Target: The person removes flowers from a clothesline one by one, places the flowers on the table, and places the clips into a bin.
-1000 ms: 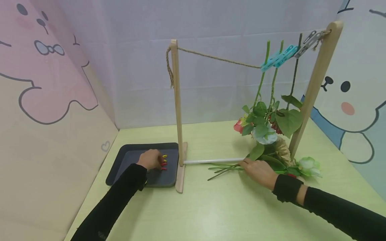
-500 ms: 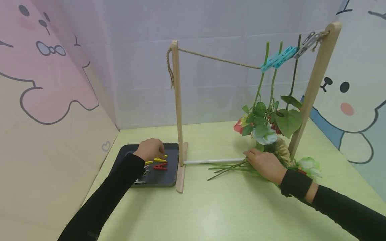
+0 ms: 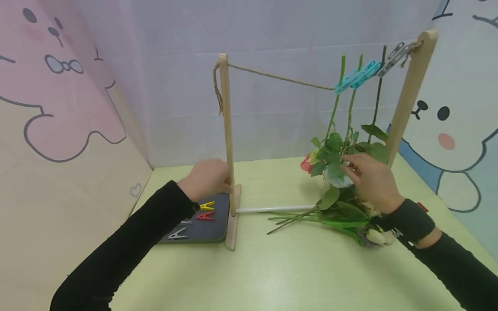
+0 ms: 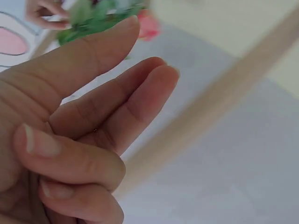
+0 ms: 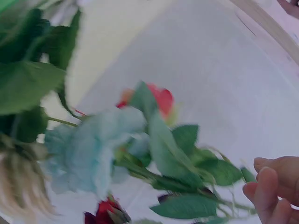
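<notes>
Head view: Your left hand [image 3: 206,179] is hovering just beside the wooden post [image 3: 227,125]; contact cannot be told. Below this hand, the dark tray [image 3: 212,235] is holding a yellow clip [image 3: 206,205], a red clip [image 3: 205,216] and grey clips [image 3: 177,234]. Your right hand [image 3: 373,183] is reaching in among the hanging flowers [image 3: 332,151]. Above it, blue clips [image 3: 358,78] are gripping stems on the string [image 3: 280,77]. Below it, loose flowers [image 3: 328,198] are lying on the table [image 3: 272,268].

Left wrist view: Your left thumb is standing apart from the first two fingers, the others are curling inward, and the hand is grasping nothing visible. The post is passing beyond its fingertips.

Right wrist view: Your right fingers are bending loosely beside a small leaf [image 5: 247,174]; whether they are touching it cannot be told. A pale blue flower [image 5: 93,147] is hanging farther from them.
</notes>
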The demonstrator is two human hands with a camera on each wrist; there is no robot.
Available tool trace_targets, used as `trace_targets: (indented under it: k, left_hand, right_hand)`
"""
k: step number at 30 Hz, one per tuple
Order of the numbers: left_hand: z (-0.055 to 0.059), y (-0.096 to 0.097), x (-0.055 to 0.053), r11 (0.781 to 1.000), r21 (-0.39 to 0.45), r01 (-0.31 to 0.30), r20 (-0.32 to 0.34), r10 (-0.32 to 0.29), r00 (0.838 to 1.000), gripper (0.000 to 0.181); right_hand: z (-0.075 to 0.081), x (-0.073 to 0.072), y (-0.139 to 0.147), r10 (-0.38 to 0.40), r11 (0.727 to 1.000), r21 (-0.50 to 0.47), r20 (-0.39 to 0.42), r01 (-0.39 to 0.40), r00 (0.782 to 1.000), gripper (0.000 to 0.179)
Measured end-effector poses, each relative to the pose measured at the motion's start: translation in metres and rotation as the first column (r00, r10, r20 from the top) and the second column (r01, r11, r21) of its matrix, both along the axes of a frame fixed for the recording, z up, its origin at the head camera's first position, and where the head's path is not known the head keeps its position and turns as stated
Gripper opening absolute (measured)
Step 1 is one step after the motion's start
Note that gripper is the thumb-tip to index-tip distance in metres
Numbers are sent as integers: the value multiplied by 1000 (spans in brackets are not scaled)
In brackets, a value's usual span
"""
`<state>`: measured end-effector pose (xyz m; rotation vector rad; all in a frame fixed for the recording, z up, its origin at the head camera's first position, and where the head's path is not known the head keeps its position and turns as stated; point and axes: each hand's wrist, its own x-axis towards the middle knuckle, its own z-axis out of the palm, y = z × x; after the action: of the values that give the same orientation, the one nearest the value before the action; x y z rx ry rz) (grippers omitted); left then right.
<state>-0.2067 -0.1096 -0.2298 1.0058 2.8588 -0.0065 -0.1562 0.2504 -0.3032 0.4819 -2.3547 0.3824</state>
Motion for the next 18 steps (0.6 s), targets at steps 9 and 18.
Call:
trace_targets:
  k: [9,18]
  left_hand:
    - [105,68,-8,947,318,48,-54,-33,998,35]
    - [145,156,-35,670,727,-149,193,9,981,70]
  right_hand:
    - [35,-20,-1,-34,947,-320,2,33,999,22]
    - [50,-40,-19,-38,841,-535,102,87,994,28]
